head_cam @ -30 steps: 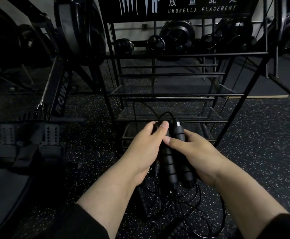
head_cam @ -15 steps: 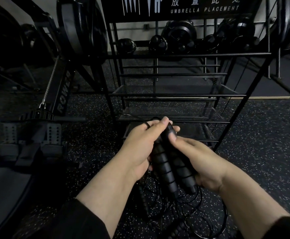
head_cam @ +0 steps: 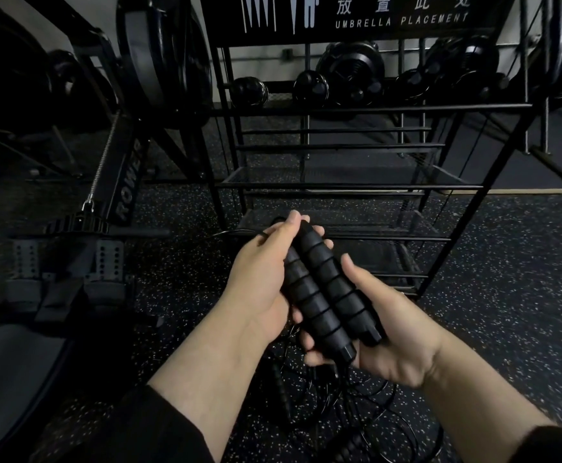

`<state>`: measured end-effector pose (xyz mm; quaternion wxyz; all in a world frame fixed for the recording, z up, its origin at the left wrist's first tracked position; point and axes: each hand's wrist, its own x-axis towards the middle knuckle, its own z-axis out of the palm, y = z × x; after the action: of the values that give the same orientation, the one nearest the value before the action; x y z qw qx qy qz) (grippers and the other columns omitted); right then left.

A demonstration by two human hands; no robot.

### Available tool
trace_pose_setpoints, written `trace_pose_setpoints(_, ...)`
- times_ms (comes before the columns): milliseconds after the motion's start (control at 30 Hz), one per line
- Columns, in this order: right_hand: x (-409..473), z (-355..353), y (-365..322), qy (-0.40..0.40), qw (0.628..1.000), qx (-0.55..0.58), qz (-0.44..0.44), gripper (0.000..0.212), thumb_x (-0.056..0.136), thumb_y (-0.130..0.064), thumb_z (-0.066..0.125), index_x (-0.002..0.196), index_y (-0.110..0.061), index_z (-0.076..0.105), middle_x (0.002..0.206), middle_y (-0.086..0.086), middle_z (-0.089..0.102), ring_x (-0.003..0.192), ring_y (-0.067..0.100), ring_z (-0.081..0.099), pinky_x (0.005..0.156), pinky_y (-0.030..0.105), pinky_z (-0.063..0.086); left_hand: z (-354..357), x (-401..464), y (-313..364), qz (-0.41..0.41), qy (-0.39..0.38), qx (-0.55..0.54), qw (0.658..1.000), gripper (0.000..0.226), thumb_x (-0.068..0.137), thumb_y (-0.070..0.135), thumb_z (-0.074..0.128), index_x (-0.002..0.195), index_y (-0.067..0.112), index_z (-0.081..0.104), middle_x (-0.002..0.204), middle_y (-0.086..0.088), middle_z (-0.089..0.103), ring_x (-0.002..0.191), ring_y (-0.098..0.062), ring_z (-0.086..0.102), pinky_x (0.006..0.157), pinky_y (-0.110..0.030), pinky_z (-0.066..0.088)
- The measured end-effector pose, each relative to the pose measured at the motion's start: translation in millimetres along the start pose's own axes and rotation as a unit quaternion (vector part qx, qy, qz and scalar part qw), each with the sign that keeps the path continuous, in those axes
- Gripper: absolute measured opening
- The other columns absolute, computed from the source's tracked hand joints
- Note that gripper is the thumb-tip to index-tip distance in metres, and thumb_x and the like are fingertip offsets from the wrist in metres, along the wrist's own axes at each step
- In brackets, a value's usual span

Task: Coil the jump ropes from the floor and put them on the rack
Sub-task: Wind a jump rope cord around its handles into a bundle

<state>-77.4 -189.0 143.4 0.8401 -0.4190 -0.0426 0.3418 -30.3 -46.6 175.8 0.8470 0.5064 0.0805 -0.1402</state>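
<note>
Two black ribbed jump rope handles (head_cam: pixel 329 295) lie side by side, held between both hands in front of the black metal rack (head_cam: pixel 346 185). The left hand (head_cam: pixel 259 279) curls its fingers around their upper ends; the right hand (head_cam: pixel 386 332) cradles and grips the lower ends. Thin black rope cords (head_cam: pixel 349 409) hang in tangled loops onto the speckled rubber floor (head_cam: pixel 506 262) below, beside a rower (head_cam: pixel 122 182)
</note>
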Motion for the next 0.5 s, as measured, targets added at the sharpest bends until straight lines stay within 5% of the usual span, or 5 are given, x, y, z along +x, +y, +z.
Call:
trace_pose_setpoints(133, -1.8, 0.1, 1.1, 0.004, 1.000, 0.002, -0.021, 0.063, 0.102, -0.056, 0.044, 0.141, -0.007, 0.056, 0.103, 0.017, 0.061, 0.068, 0.022, 0.057, 0.057, 0.030, 0.051, -2.3, -1.2, 0.7, -0.001, 0.008, 0.092, 0.996, 0.045, 0.093, 0.056, 0.063, 0.109, 0.016, 0.073, 0.107, -0.004, 0.078, 0.101, -0.024, 0.075, 0.085, -0.045, 0.059)
trace_pose_setpoints(233, -9.2, -1.0, -3.3, 0.040, 0.999, 0.002, -0.035, 0.054, 0.104, -0.049, 0.045, 0.136, -0.007, 0.059, 0.099, 0.020, 0.061, 0.061, 0.022, 0.054, 0.050, 0.028, 0.047, -17.7, 0.1, 5.4, 0.024, 0.057, 0.308, 0.949, 0.083, 0.079, 0.089, 0.044, 0.102, 0.017, 0.077, 0.100, -0.001, 0.079, 0.101, -0.022, 0.073, 0.095, -0.045, 0.055)
trace_pose_setpoints(333, -18.2, -5.4, -6.8, 0.057, 0.998, 0.004, -0.038, 0.050, 0.102, -0.048, 0.052, 0.130, -0.008, 0.064, 0.098, 0.021, 0.061, 0.060, 0.022, 0.052, 0.048, 0.028, 0.045, -37.4, -5.2, 15.3, 0.224, 0.172, 0.417, 0.864, 0.065, 0.103, 0.062, 0.035, 0.073, 0.017, 0.071, 0.065, 0.001, 0.072, 0.064, -0.018, 0.069, 0.076, -0.044, 0.058)
trace_pose_setpoints(400, -23.4, -6.2, -7.4, 0.059, 0.998, -0.002, -0.027, 0.050, 0.095, -0.048, 0.058, 0.122, -0.008, 0.069, 0.098, 0.021, 0.061, 0.060, 0.022, 0.051, 0.049, 0.028, 0.043, -45.6, -9.8, 25.9, 0.320, 0.158, 0.437, 0.826, 0.040, 0.107, 0.043, 0.040, 0.091, 0.025, 0.072, 0.084, 0.009, 0.072, 0.081, -0.008, 0.067, 0.084, -0.037, 0.055)
trace_pose_setpoints(500, -30.3, -7.4, -6.6, 0.043, 0.999, -0.020, -0.015, 0.049, 0.096, -0.048, 0.056, 0.121, -0.008, 0.070, 0.100, 0.020, 0.061, 0.060, 0.021, 0.049, 0.050, 0.027, 0.040, -51.7, -1.4, 30.1, 0.289, -0.019, 0.509, 0.811, 0.037, 0.109, 0.033, 0.039, 0.140, 0.033, 0.058, 0.138, 0.023, 0.056, 0.130, 0.010, 0.047, 0.110, -0.011, 0.034)
